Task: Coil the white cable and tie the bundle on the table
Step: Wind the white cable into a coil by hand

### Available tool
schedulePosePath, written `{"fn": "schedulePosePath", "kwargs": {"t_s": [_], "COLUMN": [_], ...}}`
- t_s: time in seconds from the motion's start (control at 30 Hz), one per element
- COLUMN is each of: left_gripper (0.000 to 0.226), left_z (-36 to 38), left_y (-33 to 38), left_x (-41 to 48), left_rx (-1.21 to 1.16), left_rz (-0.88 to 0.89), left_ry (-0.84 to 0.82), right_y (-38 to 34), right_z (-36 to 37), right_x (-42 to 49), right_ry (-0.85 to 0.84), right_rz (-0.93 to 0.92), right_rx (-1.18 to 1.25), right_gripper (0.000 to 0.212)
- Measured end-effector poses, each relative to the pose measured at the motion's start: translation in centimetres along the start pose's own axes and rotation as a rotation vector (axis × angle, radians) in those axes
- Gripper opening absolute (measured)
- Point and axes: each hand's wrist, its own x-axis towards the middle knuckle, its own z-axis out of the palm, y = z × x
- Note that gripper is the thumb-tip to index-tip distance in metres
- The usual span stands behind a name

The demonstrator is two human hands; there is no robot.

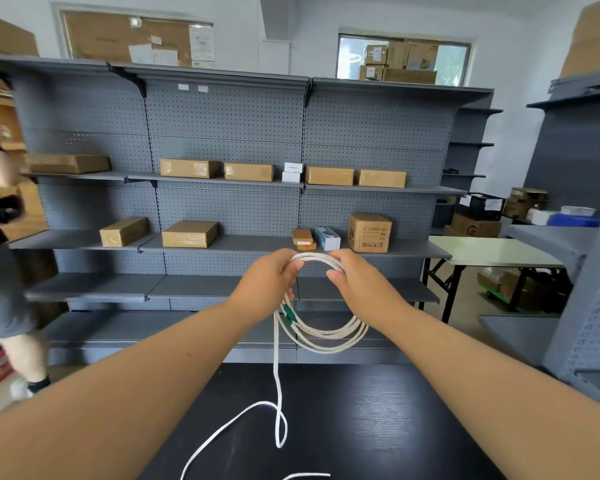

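Your left hand [269, 282] and your right hand [359, 282] are both up in the air in front of you. Between them you hold the long white round cable [326, 337]. It is wound into a ring of a few loops.

Your left hand grips the top left side of the ring. Its fingers are curled tight round the loops, and the back of the hand faces you. Your right hand grips the top right side. Its fingers are curled over the loops too, and the thumb sticks out toward your left hand. The two hands are near each other, with a short bit of cable showing between them.

The rest of the ring hangs down below your hands. A small green piece [288, 313] sits on the cable just under your left hand.

One loose end of the cable drops from the ring down to the black wooden table [378, 427]. There it makes a little loop and runs off toward the near edge.

Behind the table stands a big grey metal shelf with holes in its back wall [222, 133]. Brown cardboard boxes [189, 233] lie on its boards. Another person [0, 237] is at the far left, blurry. A pale folding table [492, 252] stands at the right.
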Motion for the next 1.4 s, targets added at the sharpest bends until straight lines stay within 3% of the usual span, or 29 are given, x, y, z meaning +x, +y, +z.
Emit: {"fn": "schedulePosePath", "kwargs": {"t_s": [0.17, 0.27, 0.4, 0.53, 0.8, 0.97, 1.1, 1.2, 1.4], "left_gripper": [0.017, 0.014, 0.008, 0.009, 0.021, 0.021, 0.016, 0.029, 0.04], "left_z": [-0.6, -0.4, -0.3, -0.8, -1.3, -1.2, -0.9, -0.7, -0.2], "left_y": [0.1, 0.0, -0.4, 0.3, 0.8, 0.9, 0.4, -0.2, -1.4], "left_x": [0.4, 0.2, 0.0, 0.0, 0.5, 0.5, -0.1, -0.9, -2.0], "left_rx": [0.037, -0.096, -0.311, -0.378, 0.095, 0.213, -0.12, -0.472, -0.702], "left_rz": [0.036, -0.016, -0.085, -0.059, 0.063, 0.09, -0.046, -0.209, -0.334], "left_ry": [-0.031, -0.068, -0.117, -0.12, -0.079, -0.133, -0.157, -0.175, -0.26], "right_y": [-0.5, -0.7, -0.3, -0.3, -0.1, -0.6, -0.7, -0.7, -0.7], "right_z": [-0.4, -0.5, -0.3, 0.4, 0.8, 0.7, 1.1, 1.2, 0.7], "right_x": [0.3, 0.2, -0.1, -0.4, -0.9, -0.6, -0.6, -0.6, -0.7], "right_ry": [0.04, 0.08, 0.152, 0.247, 0.129, 0.043, 0.046, 0.075, 0.126], "right_rz": [-0.037, -0.043, 0.012, 0.061, 0.033, 0.002, 0.052, 0.081, 0.13], "right_rx": [-0.103, -0.104, 0.0, 0.126, 0.16, -0.038, -0.142, -0.13, -0.055], "right_gripper": [0.023, 0.021, 0.024, 0.023, 0.02, 0.025, 0.024, 0.022, 0.023]}}
